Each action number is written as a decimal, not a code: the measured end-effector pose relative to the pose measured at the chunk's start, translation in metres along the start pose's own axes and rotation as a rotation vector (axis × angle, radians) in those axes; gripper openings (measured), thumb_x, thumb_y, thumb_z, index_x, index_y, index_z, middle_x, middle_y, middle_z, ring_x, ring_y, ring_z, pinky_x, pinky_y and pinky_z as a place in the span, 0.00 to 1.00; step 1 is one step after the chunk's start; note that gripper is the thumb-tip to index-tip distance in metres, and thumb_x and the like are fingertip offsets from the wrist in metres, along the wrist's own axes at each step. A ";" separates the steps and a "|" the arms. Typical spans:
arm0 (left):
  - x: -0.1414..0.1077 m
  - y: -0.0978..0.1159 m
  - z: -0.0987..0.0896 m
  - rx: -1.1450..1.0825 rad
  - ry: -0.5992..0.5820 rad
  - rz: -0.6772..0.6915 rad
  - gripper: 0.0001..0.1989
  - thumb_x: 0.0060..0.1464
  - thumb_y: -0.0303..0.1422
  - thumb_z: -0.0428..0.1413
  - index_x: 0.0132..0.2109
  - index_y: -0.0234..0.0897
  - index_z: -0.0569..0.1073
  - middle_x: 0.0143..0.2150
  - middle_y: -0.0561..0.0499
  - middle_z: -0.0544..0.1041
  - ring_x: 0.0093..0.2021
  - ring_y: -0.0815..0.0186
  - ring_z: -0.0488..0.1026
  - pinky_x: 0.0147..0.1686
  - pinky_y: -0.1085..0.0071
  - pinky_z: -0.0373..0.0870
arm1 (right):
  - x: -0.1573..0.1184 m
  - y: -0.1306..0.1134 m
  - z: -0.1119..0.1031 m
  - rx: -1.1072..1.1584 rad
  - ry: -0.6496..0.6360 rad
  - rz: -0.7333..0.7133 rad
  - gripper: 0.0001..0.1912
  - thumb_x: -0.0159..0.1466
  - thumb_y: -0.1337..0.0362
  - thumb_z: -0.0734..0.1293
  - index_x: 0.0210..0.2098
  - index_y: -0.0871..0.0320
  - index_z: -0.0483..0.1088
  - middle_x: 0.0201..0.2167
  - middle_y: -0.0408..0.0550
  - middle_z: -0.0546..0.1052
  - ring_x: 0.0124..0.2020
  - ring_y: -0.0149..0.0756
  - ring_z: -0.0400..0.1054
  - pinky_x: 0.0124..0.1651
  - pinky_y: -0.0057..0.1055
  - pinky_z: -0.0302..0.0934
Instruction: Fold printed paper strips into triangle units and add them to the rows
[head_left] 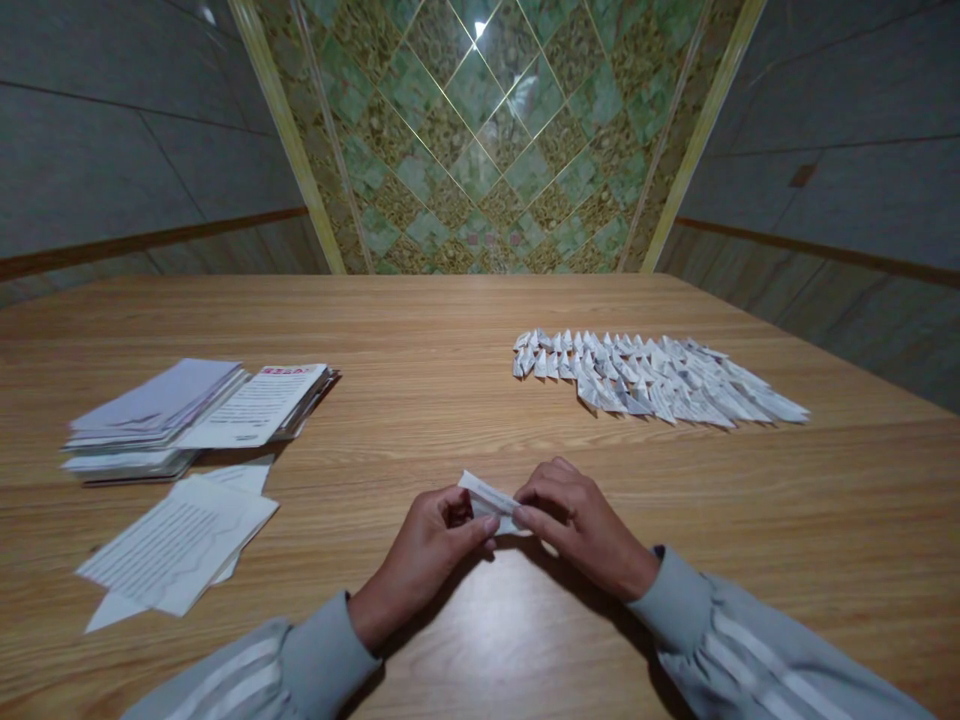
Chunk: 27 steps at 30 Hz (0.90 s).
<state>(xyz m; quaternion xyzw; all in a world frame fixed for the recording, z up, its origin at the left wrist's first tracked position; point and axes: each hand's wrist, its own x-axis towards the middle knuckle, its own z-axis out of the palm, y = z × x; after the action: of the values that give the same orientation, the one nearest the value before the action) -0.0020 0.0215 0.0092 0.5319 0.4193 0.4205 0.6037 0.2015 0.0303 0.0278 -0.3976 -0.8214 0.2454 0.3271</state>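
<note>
Between my two hands is a small folded piece of printed paper (491,497), raised a little over the wooden table (420,400). My left hand (439,540) pinches its left end, the thumb lying along the near side. At the right end, the thumb and fingers of my right hand (581,520) close on the same paper. Parts of the paper are hidden behind the fingers. Beyond my right hand stand rows of small folded paper pieces (645,375) with pointed tops, close together.
On the left lies a stack of papers (157,400) beside a printed booklet or sheet pile (259,405) with red lettering. Nearer me, loose printed sheets (180,540) overlap at angles. A tiled wall (480,130) rises past the table's far edge.
</note>
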 end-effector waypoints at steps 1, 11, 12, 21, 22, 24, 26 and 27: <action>0.000 0.000 0.000 0.016 -0.013 -0.009 0.10 0.47 0.35 0.64 0.30 0.31 0.77 0.24 0.49 0.78 0.24 0.67 0.72 0.26 0.72 0.68 | 0.000 0.000 0.000 -0.029 -0.003 -0.016 0.11 0.67 0.60 0.66 0.32 0.57 0.76 0.30 0.47 0.74 0.37 0.37 0.66 0.40 0.33 0.58; -0.002 0.007 0.000 0.137 0.191 0.087 0.08 0.52 0.34 0.61 0.38 0.35 0.74 0.26 0.52 0.77 0.25 0.66 0.74 0.26 0.71 0.71 | -0.001 -0.002 0.006 0.005 0.151 0.003 0.11 0.67 0.66 0.64 0.29 0.58 0.73 0.24 0.44 0.74 0.28 0.33 0.67 0.31 0.28 0.56; -0.003 0.007 0.000 0.210 0.256 0.150 0.07 0.53 0.34 0.60 0.37 0.36 0.73 0.28 0.52 0.77 0.27 0.65 0.75 0.27 0.71 0.71 | -0.001 -0.002 0.007 -0.014 0.181 0.019 0.11 0.66 0.67 0.64 0.28 0.58 0.73 0.23 0.44 0.73 0.27 0.32 0.66 0.30 0.28 0.55; -0.014 0.009 0.012 0.418 0.085 0.327 0.04 0.57 0.29 0.58 0.37 0.40 0.78 0.53 0.43 0.77 0.60 0.53 0.68 0.56 0.56 0.66 | -0.008 -0.006 0.022 -0.155 0.204 -0.086 0.09 0.67 0.69 0.61 0.31 0.59 0.71 0.23 0.45 0.71 0.27 0.34 0.64 0.30 0.28 0.54; -0.013 0.009 0.013 0.371 0.082 0.293 0.03 0.57 0.30 0.58 0.36 0.39 0.78 0.51 0.42 0.78 0.61 0.52 0.68 0.56 0.56 0.67 | -0.008 -0.008 0.024 -0.164 0.191 -0.104 0.09 0.67 0.70 0.61 0.32 0.59 0.71 0.24 0.45 0.71 0.27 0.34 0.64 0.30 0.28 0.54; -0.012 0.008 0.014 0.284 0.087 0.234 0.04 0.56 0.30 0.58 0.33 0.39 0.76 0.47 0.42 0.79 0.61 0.50 0.68 0.55 0.55 0.67 | -0.009 -0.011 0.026 -0.178 0.164 -0.128 0.09 0.67 0.70 0.61 0.32 0.58 0.70 0.24 0.46 0.71 0.27 0.35 0.63 0.30 0.29 0.54; -0.011 0.007 0.014 0.223 0.102 0.190 0.06 0.55 0.31 0.59 0.30 0.38 0.75 0.44 0.42 0.80 0.60 0.50 0.68 0.55 0.55 0.66 | -0.009 -0.013 0.027 -0.176 0.130 -0.140 0.09 0.68 0.70 0.61 0.32 0.58 0.69 0.25 0.46 0.70 0.27 0.35 0.62 0.30 0.29 0.53; -0.010 0.006 0.014 0.201 0.109 0.173 0.07 0.55 0.31 0.59 0.29 0.38 0.74 0.43 0.43 0.80 0.60 0.50 0.68 0.55 0.55 0.66 | -0.009 -0.014 0.027 -0.163 0.109 -0.141 0.09 0.68 0.69 0.61 0.32 0.58 0.69 0.25 0.46 0.70 0.28 0.35 0.62 0.30 0.29 0.53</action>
<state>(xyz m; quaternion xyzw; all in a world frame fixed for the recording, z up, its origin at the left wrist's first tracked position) 0.0076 0.0081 0.0173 0.6002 0.4439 0.4553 0.4851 0.1792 0.0109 0.0159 -0.3768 -0.8456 0.1322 0.3544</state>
